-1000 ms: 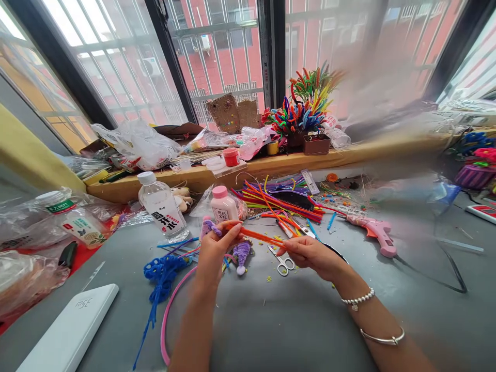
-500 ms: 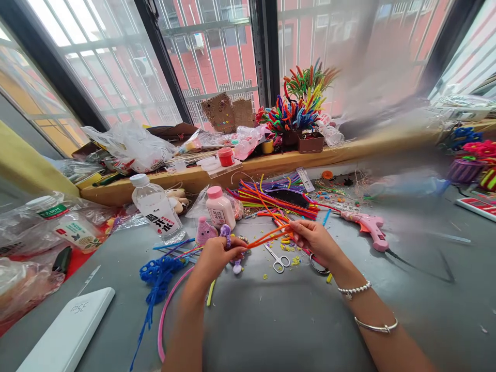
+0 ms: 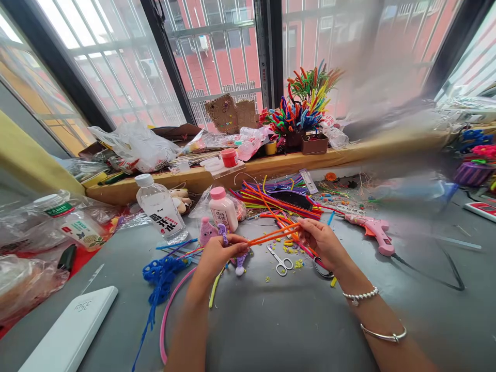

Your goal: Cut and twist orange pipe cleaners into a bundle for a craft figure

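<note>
Between two bare hands, above a grey, smooth tabletop (image 3: 279, 325), slender orange fuzzy craft stems (image 3: 273, 235) span the gap, their long axis slanting up toward the right side of my remote view. Two lengths run nearly parallel, slightly apart. I see the left hand (image 3: 221, 251) pinching the lower end between thumb and fingers, and the right hand (image 3: 320, 242) pinching the upper end just as narrowly; with both in contact, neither is nearer. Whether the stems run on behind the right fingers, I cannot tell. The left forearm rises from the bottom edge, its hand angled rightward; the right enters from the lower right corner, pointing up and left, wearing a silver beaded bracelet (image 3: 360, 297). Beneath the span lie small silver metal scissors (image 3: 277, 259); beyond, a multicoloured bundle of fuzzy stems (image 3: 282, 203).
</note>
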The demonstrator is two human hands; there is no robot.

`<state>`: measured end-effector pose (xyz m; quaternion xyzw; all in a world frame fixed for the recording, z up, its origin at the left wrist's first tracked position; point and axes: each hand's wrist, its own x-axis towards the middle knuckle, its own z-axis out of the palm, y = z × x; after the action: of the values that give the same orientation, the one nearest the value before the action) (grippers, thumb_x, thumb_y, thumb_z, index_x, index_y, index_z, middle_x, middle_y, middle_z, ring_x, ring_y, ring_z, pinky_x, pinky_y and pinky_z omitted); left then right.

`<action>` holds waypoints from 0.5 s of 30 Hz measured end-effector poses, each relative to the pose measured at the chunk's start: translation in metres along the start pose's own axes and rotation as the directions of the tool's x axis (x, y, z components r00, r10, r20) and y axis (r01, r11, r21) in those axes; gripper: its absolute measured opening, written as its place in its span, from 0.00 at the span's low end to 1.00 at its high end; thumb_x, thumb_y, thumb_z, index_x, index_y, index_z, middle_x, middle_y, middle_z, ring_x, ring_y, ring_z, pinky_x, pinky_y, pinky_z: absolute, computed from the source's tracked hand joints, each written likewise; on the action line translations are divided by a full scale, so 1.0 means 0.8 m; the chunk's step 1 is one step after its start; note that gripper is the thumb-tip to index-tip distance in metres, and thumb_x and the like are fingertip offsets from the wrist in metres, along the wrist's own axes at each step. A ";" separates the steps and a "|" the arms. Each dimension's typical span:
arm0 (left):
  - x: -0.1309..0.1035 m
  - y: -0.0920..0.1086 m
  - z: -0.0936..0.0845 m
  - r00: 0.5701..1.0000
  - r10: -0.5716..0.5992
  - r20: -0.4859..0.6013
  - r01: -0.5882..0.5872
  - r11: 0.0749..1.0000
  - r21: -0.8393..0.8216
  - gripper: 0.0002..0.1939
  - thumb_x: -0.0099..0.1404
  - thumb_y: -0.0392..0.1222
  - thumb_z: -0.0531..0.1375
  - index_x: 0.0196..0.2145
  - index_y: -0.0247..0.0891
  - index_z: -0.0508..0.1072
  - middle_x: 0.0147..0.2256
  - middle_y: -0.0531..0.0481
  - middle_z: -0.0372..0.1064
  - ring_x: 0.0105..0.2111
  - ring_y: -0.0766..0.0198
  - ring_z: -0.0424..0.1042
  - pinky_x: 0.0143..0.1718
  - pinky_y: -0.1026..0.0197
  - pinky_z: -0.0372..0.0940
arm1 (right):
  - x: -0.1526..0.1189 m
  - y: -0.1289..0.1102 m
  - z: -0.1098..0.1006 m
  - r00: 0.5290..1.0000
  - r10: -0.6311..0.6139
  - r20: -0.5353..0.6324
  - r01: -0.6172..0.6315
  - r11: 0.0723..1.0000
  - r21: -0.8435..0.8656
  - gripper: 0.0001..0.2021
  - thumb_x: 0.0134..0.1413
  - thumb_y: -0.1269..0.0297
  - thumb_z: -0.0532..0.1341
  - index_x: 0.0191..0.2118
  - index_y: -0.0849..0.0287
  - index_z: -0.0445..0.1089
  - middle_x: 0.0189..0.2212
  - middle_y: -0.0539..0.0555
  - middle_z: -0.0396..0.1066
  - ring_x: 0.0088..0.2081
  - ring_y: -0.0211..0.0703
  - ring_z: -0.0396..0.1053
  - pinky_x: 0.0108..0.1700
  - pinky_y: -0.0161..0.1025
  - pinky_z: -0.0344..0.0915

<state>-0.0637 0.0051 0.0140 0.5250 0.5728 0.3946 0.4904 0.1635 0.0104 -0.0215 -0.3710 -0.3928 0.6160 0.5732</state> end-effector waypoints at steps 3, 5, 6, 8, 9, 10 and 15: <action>0.000 -0.001 0.001 1.000 0.002 -0.015 -0.002 0.999 0.035 0.10 0.39 0.42 0.65 0.22 0.33 0.74 0.17 0.52 0.70 0.20 0.67 0.68 0.26 0.65 0.64 | -0.001 -0.001 0.000 0.992 -0.121 -0.048 0.112 0.982 -0.155 0.13 0.40 0.55 0.63 0.23 0.62 0.69 0.16 0.47 0.64 0.18 0.30 0.58 0.21 0.30 0.56; 0.000 -0.001 0.002 1.000 -0.010 0.000 0.010 0.999 0.052 0.11 0.41 0.43 0.64 0.23 0.32 0.74 0.18 0.51 0.70 0.20 0.67 0.68 0.25 0.65 0.63 | -0.001 -0.001 0.000 0.976 -0.198 -0.087 0.173 0.957 -0.234 0.13 0.40 0.55 0.63 0.23 0.62 0.70 0.16 0.48 0.64 0.19 0.31 0.58 0.21 0.31 0.56; -0.001 -0.001 0.003 1.000 -0.020 0.006 0.020 0.998 0.055 0.12 0.41 0.43 0.64 0.24 0.32 0.74 0.19 0.50 0.71 0.20 0.67 0.68 0.25 0.65 0.63 | -0.001 -0.002 0.001 0.972 -0.212 -0.106 0.182 0.954 -0.240 0.13 0.39 0.55 0.63 0.24 0.62 0.71 0.17 0.48 0.65 0.19 0.32 0.58 0.22 0.31 0.57; -0.001 0.000 0.004 0.999 -0.033 0.008 0.033 0.998 0.055 0.13 0.42 0.44 0.64 0.25 0.32 0.74 0.20 0.49 0.71 0.21 0.66 0.69 0.25 0.65 0.63 | 0.000 -0.003 0.001 0.974 -0.181 -0.140 0.156 0.973 -0.169 0.14 0.36 0.54 0.65 0.24 0.61 0.71 0.18 0.49 0.66 0.20 0.33 0.60 0.23 0.32 0.59; -0.002 0.000 0.004 0.999 -0.034 0.006 0.033 0.998 0.056 0.14 0.42 0.45 0.64 0.26 0.32 0.74 0.20 0.49 0.71 0.21 0.66 0.69 0.25 0.65 0.63 | 0.000 -0.003 0.002 0.980 -0.141 -0.143 0.126 0.986 -0.108 0.14 0.34 0.54 0.65 0.25 0.61 0.71 0.19 0.49 0.67 0.21 0.33 0.62 0.24 0.32 0.60; -0.001 0.000 0.004 0.999 -0.033 0.004 0.033 0.998 0.059 0.14 0.42 0.45 0.64 0.26 0.32 0.73 0.20 0.49 0.71 0.21 0.66 0.69 0.24 0.65 0.63 | 0.000 -0.003 0.001 0.986 -0.092 -0.136 0.087 0.995 -0.043 0.15 0.33 0.54 0.66 0.24 0.61 0.71 0.19 0.49 0.68 0.22 0.33 0.63 0.24 0.31 0.61; 0.005 -0.002 0.002 1.000 -0.014 0.016 0.013 0.996 0.089 0.16 0.43 0.49 0.63 0.25 0.33 0.70 0.16 0.53 0.67 0.17 0.68 0.66 0.19 0.67 0.59 | 0.001 -0.001 0.000 0.994 0.086 -0.061 -0.078 0.988 0.132 0.13 0.33 0.56 0.66 0.24 0.61 0.70 0.20 0.49 0.70 0.23 0.32 0.67 0.22 0.26 0.60</action>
<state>-0.0620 0.0087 0.0117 0.5457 0.5892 0.3610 0.4741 0.1641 0.0114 -0.0207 -0.3691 -0.3172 0.6506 0.5829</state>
